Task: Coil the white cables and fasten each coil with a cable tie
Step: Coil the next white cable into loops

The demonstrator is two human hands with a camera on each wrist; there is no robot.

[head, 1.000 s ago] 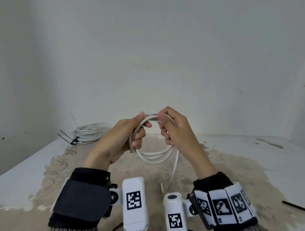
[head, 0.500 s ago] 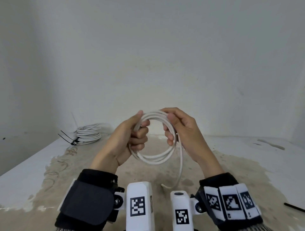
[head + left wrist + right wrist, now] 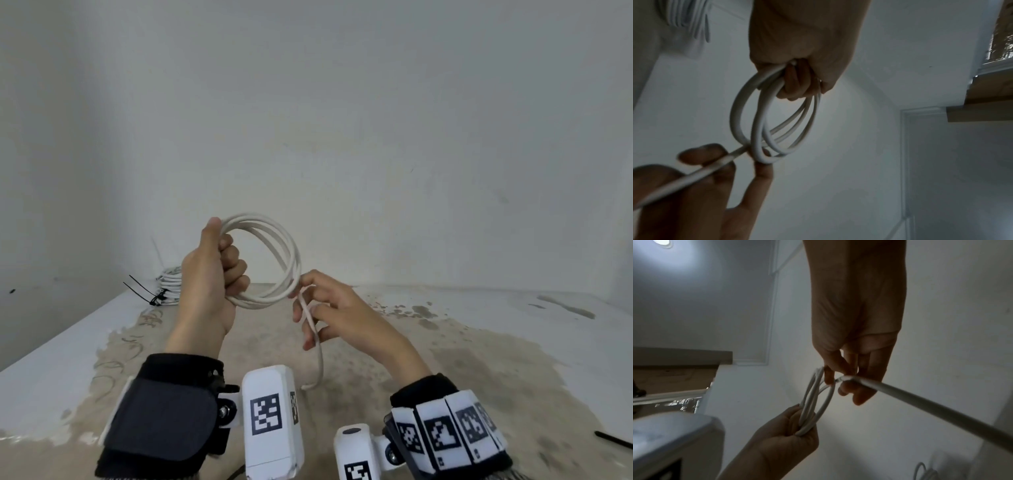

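My left hand point(image 3: 227, 265) is raised above the table and grips a coil of white cable point(image 3: 286, 246) of about three loops; the same grip shows in the left wrist view, with the left hand point(image 3: 797, 81) and the coil point(image 3: 756, 123). At the coil's lower right, my right hand point(image 3: 308, 310) pinches the cable's loose tail point(image 3: 320, 359), which hangs down and curls just above the table. In the right wrist view my right hand's fingers point(image 3: 846, 378) hold the tail point(image 3: 920, 404) where it leaves the coil point(image 3: 813, 399).
A finished white coil point(image 3: 169, 282) with black cable ties point(image 3: 144, 291) sticking out lies at the back left by the wall. A loose black cable tie point(image 3: 613, 440) lies at the right edge. The table point(image 3: 445, 359) is worn and stained, with the wall close behind it.
My left hand has lifted the coil and turned it more upright. My right hand left the top of the coil and moved down and right to the loose tail.
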